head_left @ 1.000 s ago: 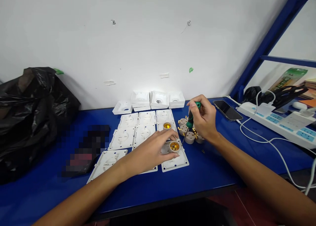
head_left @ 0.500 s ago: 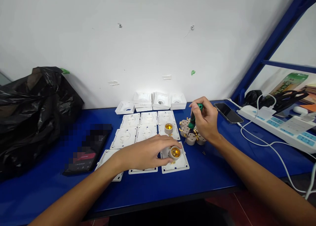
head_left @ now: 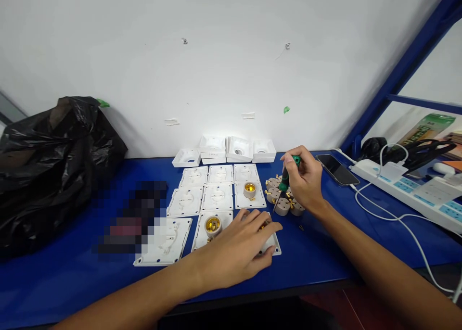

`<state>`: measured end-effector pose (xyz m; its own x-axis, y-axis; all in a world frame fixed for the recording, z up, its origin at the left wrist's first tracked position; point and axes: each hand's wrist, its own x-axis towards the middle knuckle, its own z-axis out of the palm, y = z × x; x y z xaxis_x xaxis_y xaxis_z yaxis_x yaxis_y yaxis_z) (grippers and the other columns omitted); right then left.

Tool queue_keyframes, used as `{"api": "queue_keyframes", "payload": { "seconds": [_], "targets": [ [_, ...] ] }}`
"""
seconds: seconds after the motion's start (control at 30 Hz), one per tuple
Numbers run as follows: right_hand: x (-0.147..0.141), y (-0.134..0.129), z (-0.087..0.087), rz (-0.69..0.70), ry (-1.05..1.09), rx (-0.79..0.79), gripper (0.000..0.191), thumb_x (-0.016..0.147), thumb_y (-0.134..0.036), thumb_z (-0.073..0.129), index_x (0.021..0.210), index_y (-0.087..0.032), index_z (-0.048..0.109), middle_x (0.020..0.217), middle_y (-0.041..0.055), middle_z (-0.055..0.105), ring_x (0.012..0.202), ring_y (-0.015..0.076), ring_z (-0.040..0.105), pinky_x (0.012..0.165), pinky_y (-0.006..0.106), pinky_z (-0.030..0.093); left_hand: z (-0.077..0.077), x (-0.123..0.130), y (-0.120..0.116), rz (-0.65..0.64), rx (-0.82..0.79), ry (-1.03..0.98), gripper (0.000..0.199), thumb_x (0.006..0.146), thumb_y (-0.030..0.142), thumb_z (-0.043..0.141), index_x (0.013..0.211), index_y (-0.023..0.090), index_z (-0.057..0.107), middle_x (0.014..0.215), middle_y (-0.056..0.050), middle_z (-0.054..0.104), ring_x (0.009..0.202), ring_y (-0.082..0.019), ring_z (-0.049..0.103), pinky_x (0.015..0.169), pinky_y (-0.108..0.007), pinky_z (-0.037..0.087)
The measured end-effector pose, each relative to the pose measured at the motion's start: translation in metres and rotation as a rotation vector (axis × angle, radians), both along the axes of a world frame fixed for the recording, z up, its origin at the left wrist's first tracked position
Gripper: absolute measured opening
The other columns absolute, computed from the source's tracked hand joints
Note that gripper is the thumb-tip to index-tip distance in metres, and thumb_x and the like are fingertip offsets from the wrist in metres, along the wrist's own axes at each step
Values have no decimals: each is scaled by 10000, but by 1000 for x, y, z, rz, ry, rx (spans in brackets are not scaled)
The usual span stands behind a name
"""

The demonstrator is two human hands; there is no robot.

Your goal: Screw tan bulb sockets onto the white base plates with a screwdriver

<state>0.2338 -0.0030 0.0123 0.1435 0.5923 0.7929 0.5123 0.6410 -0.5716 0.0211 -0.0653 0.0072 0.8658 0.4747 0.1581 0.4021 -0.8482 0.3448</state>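
Note:
My left hand [head_left: 241, 246] lies over the front right white base plate [head_left: 276, 248], its fingers curled around a lamp socket [head_left: 265, 225]. Only a bit of that socket's gold inside shows between the fingers. In my right hand [head_left: 305, 181] is a green and black screwdriver [head_left: 285, 178], blade pointing down beside a cluster of beige lamp sockets [head_left: 282, 206] with brass tabs. Just left of my left hand, another lamp socket [head_left: 213, 226] stands gold side up on its plate. A third lamp socket [head_left: 249, 190] sits on the plate behind.
More white plates [head_left: 186, 201] lie in rows, with white square covers [head_left: 212, 147] stacked along the wall. Small screws [head_left: 301, 228] rest right of the sockets. A phone [head_left: 337, 169], a power strip [head_left: 407, 185] and white cables are at right. A black bag [head_left: 54, 176] fills the left.
My left hand has shifted right and forward over the front right plate, covering most of its socket. A socket on the front middle plate has come into sight. The screwdriver stays almost in place.

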Motion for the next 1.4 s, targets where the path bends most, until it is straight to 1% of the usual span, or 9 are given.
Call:
{"api": "queue_keyframes", "payload": {
  "seconds": [0.17,0.3,0.43,0.53,0.67,0.93,1.03,1.23,1.4],
  "targets": [
    [1,0,1,-8,11,0,194,997,-295,550,822,-224,594,637,-44,510,525,116,453,528,293,365,10,-9,9,-72,-192,-21,468,882,84,564,1312,268,563,1193,-26,628,1110,-218,596,1086,-428,438],
    [1,0,2,-20,-10,7,188,993,-286,549,820,-225,593,615,-54,494,499,109,424,515,289,350,14,-12,13,-141,-285,-21,443,936,46,477,1284,304,572,1214,-20,627,1155,-197,601,1106,-420,431],
    [0,0,3,-33,-29,23,183,986,-262,550,811,-224,592,604,-60,487,483,101,397,503,282,342,15,-11,13,-149,-357,-46,386,983,84,499,1294,301,568,1246,-28,627,1200,-204,589,1111,-413,436],
    [0,0,3,-29,-23,15,181,983,-254,555,809,-221,591,611,-58,488,491,99,397,514,284,343,13,-9,10,-113,-348,-68,433,997,114,544,1385,304,512,1285,-40,613,1186,-205,598,1080,-395,461],
    [1,0,3,-26,-8,0,177,980,-255,558,810,-220,593,604,-59,476,494,101,397,513,287,335,10,-8,3,-58,-225,-42,495,1017,170,592,1470,301,443,1324,-57,581,1193,-223,590,993,-364,514],
    [1,2,5,-56,-31,35,179,963,-232,558,787,-223,591,580,-70,443,473,95,357,490,275,313,1,0,-1,13,4,9,315,1018,343,634,1292,201,572,1204,-86,595,1084,-262,616,917,-402,537],
    [1,1,6,-57,-42,48,173,957,-218,560,787,-221,591,569,-76,435,461,90,322,484,271,307,0,-2,0,61,-43,-12,334,989,358,679,1275,211,586,1168,-72,607,1054,-261,623,872,-383,541],
    [1,1,7,-19,-20,31,158,954,-210,559,798,-216,583,568,-77,449,461,88,359,479,265,310,14,-15,10,-13,-327,-49,401,986,282,685,1369,300,567,1263,-34,622,1233,-243,574,1050,-357,467],
    [1,1,7,-12,-33,38,155,957,-199,561,804,-215,584,574,-79,449,463,83,359,480,263,312,14,-16,12,-37,-304,-45,360,1035,214,595,1380,314,575,1234,-30,638,1198,-227,591,1051,-369,454]
  ]
}}
